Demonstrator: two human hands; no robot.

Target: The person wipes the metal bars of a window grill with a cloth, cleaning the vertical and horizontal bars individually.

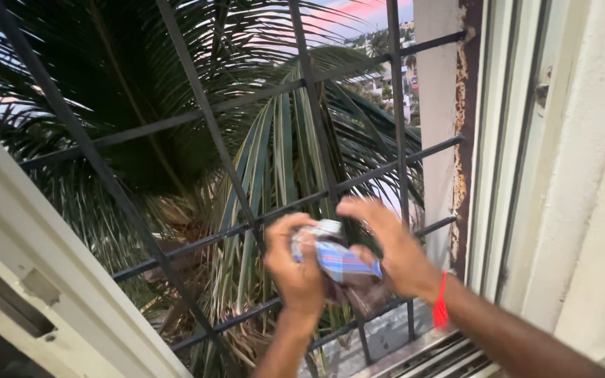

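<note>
My left hand and my right hand are raised together in front of a window grille. Between them is a bunched checked cloth, blue, white and reddish. The left hand's fingers are curled around its left end, and the right hand's thumb and fingers pinch its right end. A small pale, roundish thing shows at the top of the cloth; what it is I cannot tell. A red thread circles my right wrist.
Dark metal bars cross the open window. Palm fronds hang just outside, with distant buildings beyond. A pale window frame runs along the left, a rusty white frame and wall on the right, and a sliding track lies below.
</note>
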